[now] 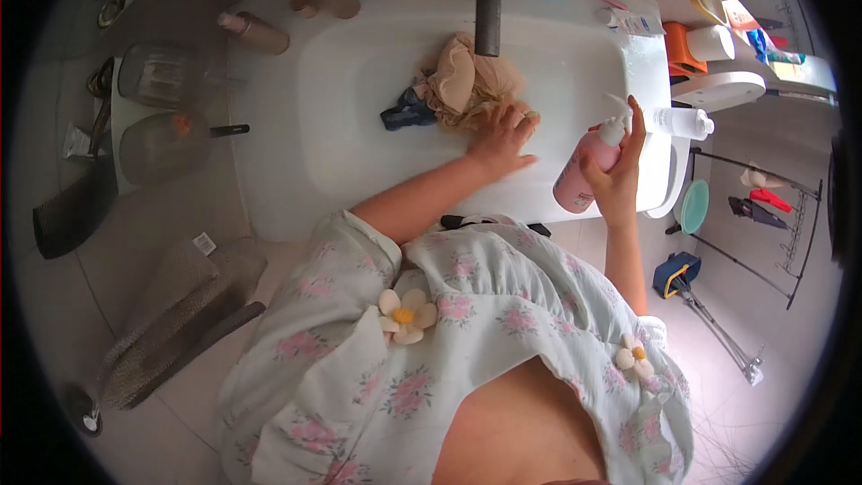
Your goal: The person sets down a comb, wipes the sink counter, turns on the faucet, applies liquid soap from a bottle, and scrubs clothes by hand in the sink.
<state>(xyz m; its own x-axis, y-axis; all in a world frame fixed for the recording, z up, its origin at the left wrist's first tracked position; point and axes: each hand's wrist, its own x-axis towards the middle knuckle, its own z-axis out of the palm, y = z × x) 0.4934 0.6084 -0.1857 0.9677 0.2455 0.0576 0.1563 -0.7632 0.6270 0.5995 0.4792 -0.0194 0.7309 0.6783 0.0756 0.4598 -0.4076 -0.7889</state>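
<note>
No legible text anywhere. Pink pump bottle [575, 181]: print present, too small to read. White tube [636, 23]: blue marking, unreadable. White tag [205, 243]: dark marks, too blurred.

Left hand [505, 142]: from my remote feed, I see it touching the beige cloth [460, 76].
Right hand [621, 171]: I watch it grip a tilted pink pump bottle [577, 181].
Basin [283, 157]: white, bearing cloth.
Tap [488, 13]: dark, spout above the basin.
</note>
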